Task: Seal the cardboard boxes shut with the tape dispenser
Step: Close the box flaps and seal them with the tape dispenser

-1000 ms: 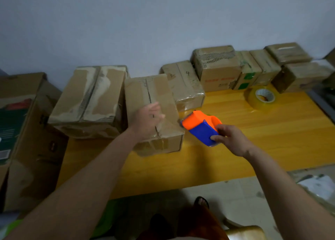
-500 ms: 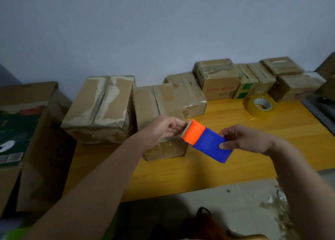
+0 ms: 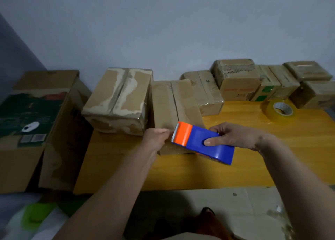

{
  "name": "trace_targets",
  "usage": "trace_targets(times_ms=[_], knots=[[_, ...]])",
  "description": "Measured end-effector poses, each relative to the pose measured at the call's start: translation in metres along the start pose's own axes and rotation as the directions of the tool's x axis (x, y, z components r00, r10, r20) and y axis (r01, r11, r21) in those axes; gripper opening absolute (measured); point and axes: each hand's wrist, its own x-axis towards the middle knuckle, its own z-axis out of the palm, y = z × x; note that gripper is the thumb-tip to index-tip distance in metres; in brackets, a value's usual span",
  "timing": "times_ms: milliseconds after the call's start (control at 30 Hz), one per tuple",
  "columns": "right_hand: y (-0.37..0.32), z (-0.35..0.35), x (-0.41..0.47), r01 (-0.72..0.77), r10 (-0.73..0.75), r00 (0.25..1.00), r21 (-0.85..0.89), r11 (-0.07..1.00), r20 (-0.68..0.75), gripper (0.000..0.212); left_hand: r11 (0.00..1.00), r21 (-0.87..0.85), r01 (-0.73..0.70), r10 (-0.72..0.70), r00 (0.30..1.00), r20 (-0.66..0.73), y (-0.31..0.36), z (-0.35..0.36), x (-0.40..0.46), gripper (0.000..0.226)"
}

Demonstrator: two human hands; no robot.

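Observation:
My right hand (image 3: 233, 137) grips a blue and orange tape dispenser (image 3: 201, 143) above the near end of a long cardboard box (image 3: 174, 104). The dispenser's toothed orange end points left. At that toothed edge my left hand (image 3: 155, 138) pinches with its fingertips; the tape end itself is too faint to see. The box lies lengthwise on the yellow wooden table (image 3: 253, 158) with a seam running down its top.
A bigger taped box (image 3: 117, 98) lies left of the long one, and a large printed carton (image 3: 36, 122) stands at the table's left end. Several small boxes (image 3: 237, 78) line the back wall. A roll of yellowish tape (image 3: 280, 110) lies at the right.
My left hand left the box top and came to the dispenser's toothed edge. My right hand turned the dispenser so its blue side faces up and its orange end points left.

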Motion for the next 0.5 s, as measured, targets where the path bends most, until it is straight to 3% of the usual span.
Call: trace_targets(times_ms=[133,233,400,500], knots=[[-0.002,-0.002,0.004,-0.032,0.035,0.998,-0.057,0.998,0.058,0.021,1.000,-0.016,0.016,-0.017,0.995,-0.096,-0.014,-0.027,0.001,0.010],[-0.010,-0.004,0.009,-0.059,0.069,0.995,-0.136,0.989,0.068,0.027,0.997,-0.031,0.068,-0.071,0.993,-0.099,-0.023,-0.040,-0.001,0.005],[-0.033,0.000,0.034,-0.111,0.072,0.987,-0.296,0.949,-0.141,0.052,0.998,-0.032,-0.059,0.051,0.978,-0.202,-0.029,-0.038,0.005,0.011],[-0.046,-0.003,0.044,-0.153,0.069,0.975,-0.413,0.898,-0.211,0.051,0.983,0.121,-0.135,0.164,0.947,-0.275,-0.030,-0.032,0.007,0.019]])
